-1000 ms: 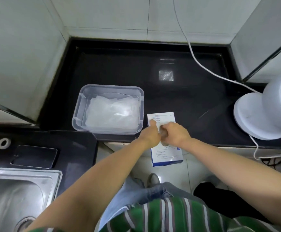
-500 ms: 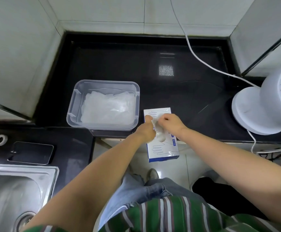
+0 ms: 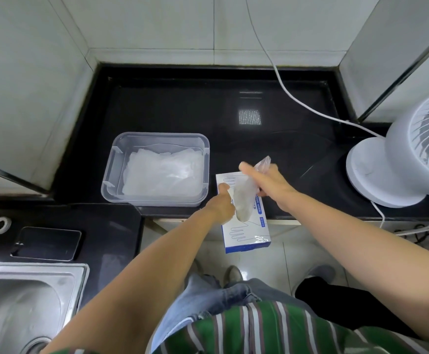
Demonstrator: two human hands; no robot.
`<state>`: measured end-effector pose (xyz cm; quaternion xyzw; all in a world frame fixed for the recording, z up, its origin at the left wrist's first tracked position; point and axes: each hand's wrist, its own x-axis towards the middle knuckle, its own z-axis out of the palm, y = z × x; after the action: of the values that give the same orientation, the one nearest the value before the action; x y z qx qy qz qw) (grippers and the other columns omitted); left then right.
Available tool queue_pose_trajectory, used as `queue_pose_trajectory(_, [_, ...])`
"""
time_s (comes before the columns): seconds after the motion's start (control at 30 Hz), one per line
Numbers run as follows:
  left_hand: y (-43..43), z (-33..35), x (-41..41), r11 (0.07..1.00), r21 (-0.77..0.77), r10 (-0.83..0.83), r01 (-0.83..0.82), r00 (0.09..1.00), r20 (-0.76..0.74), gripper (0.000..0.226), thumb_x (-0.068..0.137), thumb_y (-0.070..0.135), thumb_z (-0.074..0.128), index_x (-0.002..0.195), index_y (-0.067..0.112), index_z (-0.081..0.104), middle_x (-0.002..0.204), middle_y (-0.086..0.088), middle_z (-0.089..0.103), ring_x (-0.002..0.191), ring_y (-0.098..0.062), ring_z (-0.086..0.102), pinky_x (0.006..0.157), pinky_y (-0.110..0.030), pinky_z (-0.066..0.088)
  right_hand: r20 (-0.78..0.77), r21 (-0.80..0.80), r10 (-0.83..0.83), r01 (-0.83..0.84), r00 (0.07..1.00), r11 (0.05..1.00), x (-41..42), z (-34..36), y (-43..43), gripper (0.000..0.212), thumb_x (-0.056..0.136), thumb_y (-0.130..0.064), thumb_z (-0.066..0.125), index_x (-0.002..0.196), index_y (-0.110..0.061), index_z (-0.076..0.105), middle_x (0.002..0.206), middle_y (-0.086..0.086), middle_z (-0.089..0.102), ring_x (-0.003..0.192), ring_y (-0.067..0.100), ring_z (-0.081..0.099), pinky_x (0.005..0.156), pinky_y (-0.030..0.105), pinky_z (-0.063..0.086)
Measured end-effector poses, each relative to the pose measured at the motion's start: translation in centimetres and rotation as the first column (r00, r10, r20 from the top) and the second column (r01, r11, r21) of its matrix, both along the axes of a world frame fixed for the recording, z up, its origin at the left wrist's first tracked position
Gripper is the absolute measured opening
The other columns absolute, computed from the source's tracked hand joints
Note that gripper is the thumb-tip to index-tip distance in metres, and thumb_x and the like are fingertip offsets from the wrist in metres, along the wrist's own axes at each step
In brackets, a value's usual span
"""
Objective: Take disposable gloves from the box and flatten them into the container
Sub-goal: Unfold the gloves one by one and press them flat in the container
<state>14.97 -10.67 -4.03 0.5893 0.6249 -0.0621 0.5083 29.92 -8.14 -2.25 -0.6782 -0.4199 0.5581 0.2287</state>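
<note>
At the near edge, 6 o'clock, a green striped shirt [image 3: 246, 328] and blue jeans [image 3: 203, 300]; a steel sink [image 3: 16, 302] at 8 o'clock. Past the sink a dark phone [image 3: 46, 243] lies flat on the black counter [image 3: 182, 111], a tape roll [image 3: 0, 224] at its 10 o'clock. Glove box [image 3: 246, 236], white with blue print, lies on the counter at centre, its near end overhanging the edge above the floor. Left hand [image 3: 221, 206] grips the box at its left side, thumb laid along the top, fingers curled down out of sight. Right hand [image 3: 272, 186] at the box's 1 o'clock, raised above it, fingers closed in a pinch on one clear glove [image 3: 244, 200]. The glove hangs from that hand down to the box top, its lower end at the opening, a short end poking up past the fingers. Clear plastic container [image 3: 110, 172] at the box's 10 o'clock, just beside it, not touching, lid off. A pile of gloves [image 3: 162, 175] lies flat inside it, covering the bottom. White fan [image 3: 387, 169] at 3 o'clock, well apart from the box. A white cord [image 3: 292, 94] runs from the fan's side across the counter and up the tiled wall [image 3: 157, 26] at 12 o'clock.
</note>
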Motion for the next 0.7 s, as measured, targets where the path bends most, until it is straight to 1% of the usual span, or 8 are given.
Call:
queue_pose_trajectory(0.1, [0.0, -0.2, 0.0, 1.0, 0.001, 0.012, -0.012, 1.0, 0.013, 0.064, 0.098, 0.005, 0.043, 0.147, 0.015, 0.003, 0.095, -0.007, 0.051, 0.072, -0.013, 0.052, 0.058, -0.023, 0.044, 0.046, -0.141, 0.21, -0.202, 0.977, 0.969, 0.4, -0.8, -1.1, 0.035, 0.082, -0.035, 0.077, 0.106, -0.015, 0.062, 0.098, 0.004, 0.073, 0.086, 0.018, 0.072, 0.068, 0.028, 0.055])
queue_pose_trajectory(0.2, [-0.1, 0.0, 0.0, 1.0, -0.001, 0.018, -0.018, 1.0, 0.001, 0.064, 0.098, 0.004, 0.043, 0.147, 0.013, 0.003, 0.083, -0.002, 0.046, 0.065, -0.013, 0.048, 0.051, -0.021, 0.039, -0.009, 0.02, 0.127, -0.126, 0.992, 0.992, 0.8, -0.8, -1.0, 0.007, 0.091, -0.015, 0.066, 0.09, -0.008, 0.064, 0.095, 0.009, 0.07, 0.089, 0.024, 0.07, 0.076, 0.03, 0.055])
queue_pose_trajectory(0.3, [0.0, 0.3, 0.3, 0.999, -0.021, 0.042, -0.042, 0.999, 0.013, 0.064, 0.099, 0.006, 0.042, 0.147, 0.011, 0.001, 0.08, -0.001, 0.044, 0.065, -0.013, 0.048, 0.05, -0.021, 0.039, -0.215, 0.173, -0.009, 0.047, 0.977, 0.984, 0.9, 0.8, -0.3, 0.016, 0.095, -0.008, 0.053, 0.083, -0.006, 0.065, 0.089, 0.014, 0.067, 0.084, 0.024, 0.066, 0.078, 0.032, 0.053])
queue_pose_trajectory(0.4, [0.1, 0.5, 0.5, 0.999, -0.035, 0.034, -0.035, 0.999, -0.011, 0.062, 0.099, 0.007, 0.04, 0.149, 0.005, 0.002, 0.085, -0.008, 0.05, 0.064, -0.013, 0.05, 0.051, -0.023, 0.04, -0.345, 0.115, -0.177, 0.229, 0.922, 0.967, 1.1, 2.2, 0.7, 0.028, 0.089, -0.022, 0.052, 0.095, 0.001, 0.066, 0.096, 0.02, 0.07, 0.088, 0.028, 0.067, 0.085, 0.041, 0.053])
queue_pose_trajectory(0.47, [0.5, 0.4, 0.5, 0.999, -0.021, 0.037, -0.037, 0.999, 0.0, 0.052, 0.097, 0.007, 0.043, 0.145, -0.001, 0.023, 0.102, -0.011, 0.056, 0.072, -0.021, 0.059, 0.06, -0.031, 0.052, -0.35, 0.115, -0.165, 0.218, 0.922, 0.969, 1.3, 2.8, 1.0, 0.038, 0.079, -0.028, 0.056, 0.099, 0.002, 0.07, 0.1, 0.021, 0.072, 0.093, 0.03, 0.068, 0.088, 0.042, 0.052])
queue_pose_trajectory(0.5, [0.8, 0.4, 0.5, 0.993, -0.026, 0.115, -0.113, 0.99, 0.077, 0.044, 0.096, 0.007, 0.045, 0.139, 0.0, 0.036, 0.106, -0.014, 0.059, 0.08, -0.026, 0.063, 0.069, -0.036, 0.056, -0.36, 0.123, -0.153, 0.209, 0.92, 0.97, 1.3, 3.1, 1.0, 0.033, 0.081, -0.026, 0.058, 0.097, -0.001, 0.072, 0.097, 0.019, 0.073, 0.093, 0.031, 0.069, 0.087, 0.041, 0.052])
queue_pose_trajectory(0.63, [2.3, 3.6, 1.1, 0.859, -0.131, 0.495, -0.495, 0.734, 0.465, 0.022, 0.099, 0.009, 0.042, 0.106, -0.001, 0.061, 0.083, -0.011, 0.064, 0.064, -0.019, 0.064, 0.062, -0.027, 0.057, -0.394, 0.146, -0.167, 0.241, 0.904, 0.959, 0.9, 3.2, 1.0, 0.02, 0.094, -0.018, 0.057, 0.098, -0.005, 0.071, 0.089, 0.013, 0.072, 0.087, 0.026, 0.071, 0.077, 0.037, 0.057])
queue_pose_trajectory(0.7, [3.0, 5.3, 0.7, 0.787, -0.16, 0.565, -0.596, 0.591, 0.576, 0.022, 0.097, 0.019, 0.045, 0.094, 0.012, 0.065, 0.087, -0.009, 0.07, 0.075, -0.019, 0.069, 0.075, -0.031, 0.059, -0.35, 0.197, -0.16, 0.239, 0.923, 0.951, 0.3, 3.3, 1.2, 0.02, 0.097, -0.018, 0.054, 0.093, -0.006, 0.07, 0.08, 0.009, 0.069, 0.079, 0.021, 0.069, 0.071, 0.033, 0.058])
